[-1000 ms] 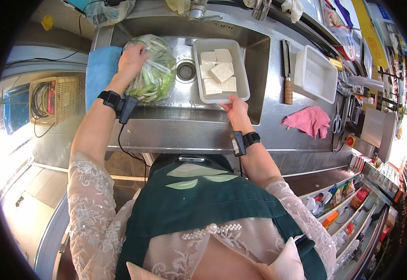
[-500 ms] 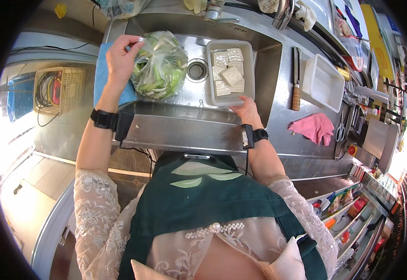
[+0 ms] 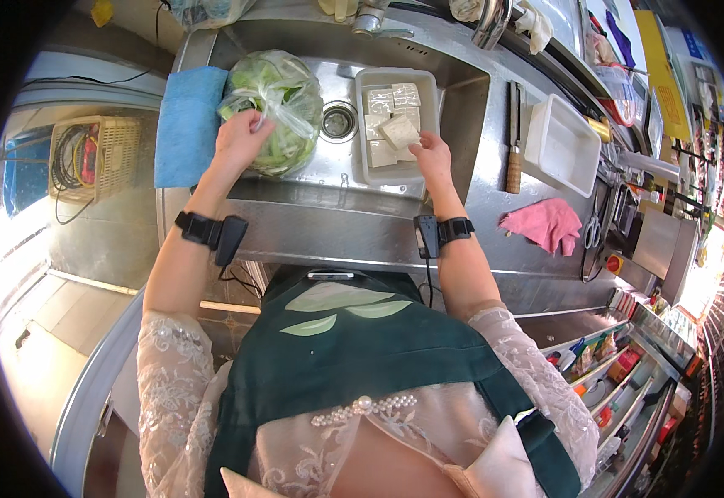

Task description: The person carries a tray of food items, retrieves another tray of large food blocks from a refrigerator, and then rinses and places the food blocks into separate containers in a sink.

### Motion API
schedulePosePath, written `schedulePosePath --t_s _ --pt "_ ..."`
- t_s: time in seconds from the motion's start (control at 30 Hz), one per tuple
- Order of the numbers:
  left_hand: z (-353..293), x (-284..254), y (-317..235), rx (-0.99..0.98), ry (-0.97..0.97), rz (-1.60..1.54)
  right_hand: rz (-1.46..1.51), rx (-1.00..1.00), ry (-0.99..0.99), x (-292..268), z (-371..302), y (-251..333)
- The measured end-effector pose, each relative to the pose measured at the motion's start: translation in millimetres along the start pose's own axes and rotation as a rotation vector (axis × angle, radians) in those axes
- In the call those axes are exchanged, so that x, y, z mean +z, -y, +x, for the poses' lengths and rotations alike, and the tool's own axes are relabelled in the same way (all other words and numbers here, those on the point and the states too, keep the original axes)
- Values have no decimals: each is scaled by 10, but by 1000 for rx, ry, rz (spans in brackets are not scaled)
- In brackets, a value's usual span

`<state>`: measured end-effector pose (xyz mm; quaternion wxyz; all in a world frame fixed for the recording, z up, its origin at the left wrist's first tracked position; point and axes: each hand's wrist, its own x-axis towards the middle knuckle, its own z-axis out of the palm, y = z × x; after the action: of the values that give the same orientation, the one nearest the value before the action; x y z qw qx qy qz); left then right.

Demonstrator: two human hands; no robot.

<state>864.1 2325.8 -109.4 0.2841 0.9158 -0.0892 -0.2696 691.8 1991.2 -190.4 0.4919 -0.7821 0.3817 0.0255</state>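
Observation:
A clear plastic bag of green vegetables (image 3: 287,91) rests in the left part of the steel sink. My left hand (image 3: 241,139) is closed in a pinch on the gathered plastic at its near left side. To the right, a white plastic tub (image 3: 385,177) holds several pale tofu blocks, one tofu block (image 3: 399,131) lying askew on top of the others. My right hand (image 3: 435,158) is over the tub's right rim, beside that top block, with bent fingers somewhat apart and nothing visible between them. Whether its fingertips touch the tofu is unclear.
The sink drain (image 3: 338,122) lies between bag and tub, below the faucet (image 3: 370,18). A blue cloth (image 3: 189,124) hangs over the sink's left edge. On the right counter are a wooden-handled knife (image 3: 514,170), a white container (image 3: 565,145), a pink cloth (image 3: 544,222) and scissors (image 3: 592,231).
My left hand has come down and right, from the bag's upper left to its gathered plastic. My right hand has left the tub's near corner and risen over its right rim.

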Motion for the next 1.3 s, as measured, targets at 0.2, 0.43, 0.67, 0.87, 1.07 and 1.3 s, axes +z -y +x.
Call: schedulePosePath --t_s 0.2,0.43,0.67,0.87,1.07,1.3 --pt "-878 -144 -90 417 163 -108 -479 -341 2 262 321 -64" --pt "-1559 -96 -300 234 51 -180 -806 -417 -108 609 291 -34" --pt "-1746 3 -467 198 34 -193 -769 -780 -125 603 340 -62" --pt "-1834 41 -412 210 -46 -183 -746 -697 -77 562 270 -100" --pt "-1839 80 -439 228 -71 -181 -651 -510 12 486 192 -103" --pt "-1862 209 -273 214 -92 -168 412 -234 475 -335 -631 1412"
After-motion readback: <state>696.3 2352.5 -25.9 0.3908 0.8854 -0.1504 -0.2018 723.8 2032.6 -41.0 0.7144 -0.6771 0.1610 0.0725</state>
